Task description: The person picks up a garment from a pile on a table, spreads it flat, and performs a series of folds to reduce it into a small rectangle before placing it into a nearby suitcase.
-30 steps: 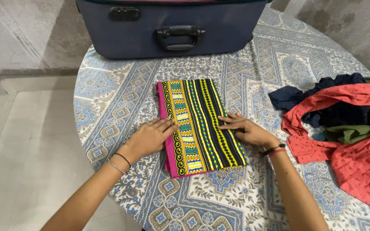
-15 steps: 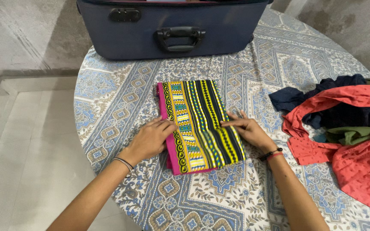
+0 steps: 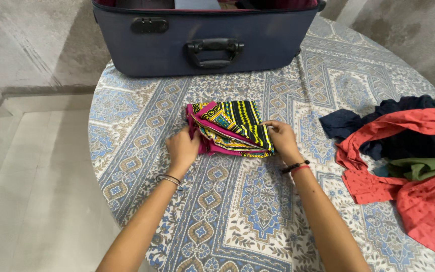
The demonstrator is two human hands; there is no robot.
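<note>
A folded cloth with yellow, black and blue stripes and a magenta edge lies on the patterned round table. Its near half is lifted and doubled over towards the far half. My left hand grips the cloth's left magenta edge. At the cloth's right edge my right hand pinches the fold. A dark blue suitcase stands open at the table's far side, just beyond the cloth.
A heap of clothes sits at the right: a coral-red dotted garment, a dark navy one and a green one. The table's left edge drops to a pale tiled floor. Grey walls stand behind.
Both hands went from pressing flat on the cloth to gripping its sides. They lifted the near half and folded it away from me, so the cloth is now shorter.
</note>
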